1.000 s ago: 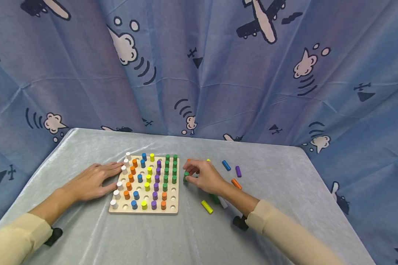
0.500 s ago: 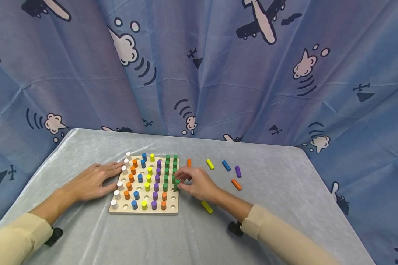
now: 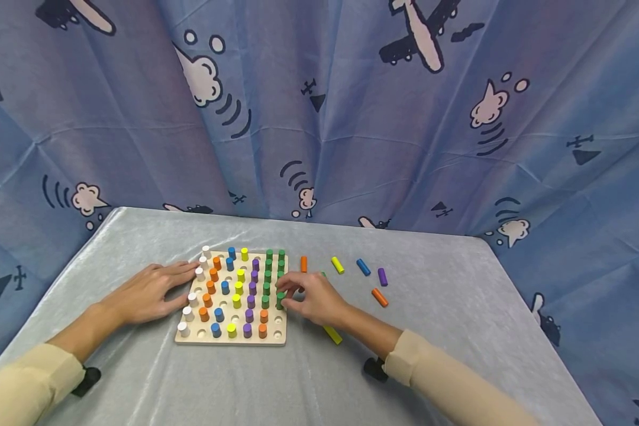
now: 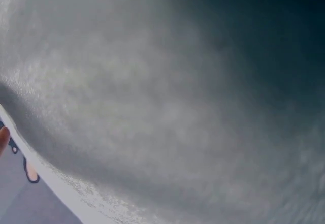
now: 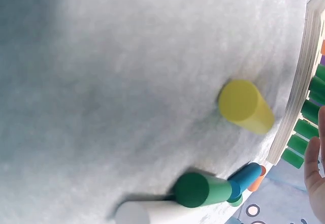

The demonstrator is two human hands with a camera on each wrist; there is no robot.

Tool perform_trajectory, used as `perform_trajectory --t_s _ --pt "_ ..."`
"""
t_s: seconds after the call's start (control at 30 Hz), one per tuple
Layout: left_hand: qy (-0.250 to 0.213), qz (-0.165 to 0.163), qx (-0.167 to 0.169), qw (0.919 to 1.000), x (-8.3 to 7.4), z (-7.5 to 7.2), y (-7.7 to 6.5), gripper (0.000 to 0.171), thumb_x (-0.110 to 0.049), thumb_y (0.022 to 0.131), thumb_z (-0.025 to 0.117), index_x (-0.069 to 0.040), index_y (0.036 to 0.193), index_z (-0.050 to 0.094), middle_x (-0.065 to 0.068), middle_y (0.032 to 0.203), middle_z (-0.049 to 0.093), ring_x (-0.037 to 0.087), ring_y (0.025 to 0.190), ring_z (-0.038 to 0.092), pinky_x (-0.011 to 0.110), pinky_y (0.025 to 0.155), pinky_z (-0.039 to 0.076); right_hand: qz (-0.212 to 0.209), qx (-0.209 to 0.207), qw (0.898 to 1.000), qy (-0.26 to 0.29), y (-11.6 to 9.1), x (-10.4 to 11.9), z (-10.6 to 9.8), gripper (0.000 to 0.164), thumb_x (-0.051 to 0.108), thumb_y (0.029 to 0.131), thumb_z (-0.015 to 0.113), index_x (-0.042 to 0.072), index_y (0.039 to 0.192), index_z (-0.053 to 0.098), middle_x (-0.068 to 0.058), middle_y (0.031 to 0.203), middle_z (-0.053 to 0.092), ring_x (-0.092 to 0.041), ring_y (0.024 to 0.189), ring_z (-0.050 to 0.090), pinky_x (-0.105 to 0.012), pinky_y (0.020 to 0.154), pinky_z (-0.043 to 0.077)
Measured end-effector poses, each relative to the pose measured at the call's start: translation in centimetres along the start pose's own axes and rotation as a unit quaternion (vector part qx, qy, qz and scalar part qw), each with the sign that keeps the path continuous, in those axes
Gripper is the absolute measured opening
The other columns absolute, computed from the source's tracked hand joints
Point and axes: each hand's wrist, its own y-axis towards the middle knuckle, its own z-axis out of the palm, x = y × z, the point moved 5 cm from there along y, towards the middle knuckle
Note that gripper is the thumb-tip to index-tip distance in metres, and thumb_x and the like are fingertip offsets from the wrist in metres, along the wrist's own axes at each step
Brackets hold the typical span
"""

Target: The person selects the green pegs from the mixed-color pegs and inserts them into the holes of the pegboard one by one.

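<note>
A wooden pegboard (image 3: 229, 337) lies on the table with rows of white, orange, blue, yellow, purple and green pegs standing in its holes. At its right edge, my right hand (image 3: 319, 300) pinches a green peg (image 3: 280, 300) between thumb and fingers. The peg stands upright over the rightmost column, below other green pegs; its lower end is hard to make out. My left hand (image 3: 151, 293) rests flat on the table, its extended fingers touching the board's left side by the white pegs. Only fingers of the right hand (image 5: 316, 178) show in the right wrist view.
Right of the board lie loose pegs: an orange peg (image 3: 304, 264), a yellow peg (image 3: 338, 264), a blue peg (image 3: 363, 267) and a purple peg (image 3: 383, 277). Under the right forearm, the right wrist view shows a green peg (image 5: 200, 189) and a white peg (image 5: 147, 213).
My right hand has carried the green peg leftward from beside the board to its rightmost column, then slightly lower. My left hand has stayed in place.
</note>
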Motion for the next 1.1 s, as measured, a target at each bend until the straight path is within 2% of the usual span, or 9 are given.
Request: perform_trajectory --t_s 0.57,0.87,1.1 --pt "0.003 0.002 -0.005 1.0000 0.0 0.1 0.0 0.055 -0.027 0.092 0.065 0.003 0.138 0.056 0.016 0.148 0.050 0.036 0.131 0.051 0.056 0.093 0.045 0.001 0.008 1.000 -0.029 0.0 0.1 0.2 0.032 0.005 0.087 0.076 0.006 0.117 0.068 0.000 0.106 0.072 -0.005 0.086 0.063 -0.032 0.080 0.056" --pt "0.001 0.002 -0.004 1.0000 0.0 0.2 0.0 0.056 -0.027 0.093 0.065 0.003 0.139 0.055 0.015 0.148 0.049 0.036 0.132 0.051 0.057 0.094 0.044 -0.002 0.011 0.999 -0.033 0.0 0.2 0.3 0.032 0.004 0.086 0.076 0.006 0.117 0.068 -0.001 0.105 0.073 -0.009 0.087 0.065 -0.029 0.080 0.055" --pt "-0.002 0.003 -0.003 1.0000 0.0 0.1 -0.1 0.055 -0.027 0.093 0.064 0.003 0.138 0.056 0.015 0.148 0.049 0.037 0.132 0.050 0.057 0.094 0.044 0.012 0.001 1.000 -0.027 -0.3 -0.7 -1.0 0.027 0.005 0.090 0.072 0.006 0.117 0.068 -0.003 0.105 0.072 -0.008 0.087 0.063 -0.035 0.082 0.055"
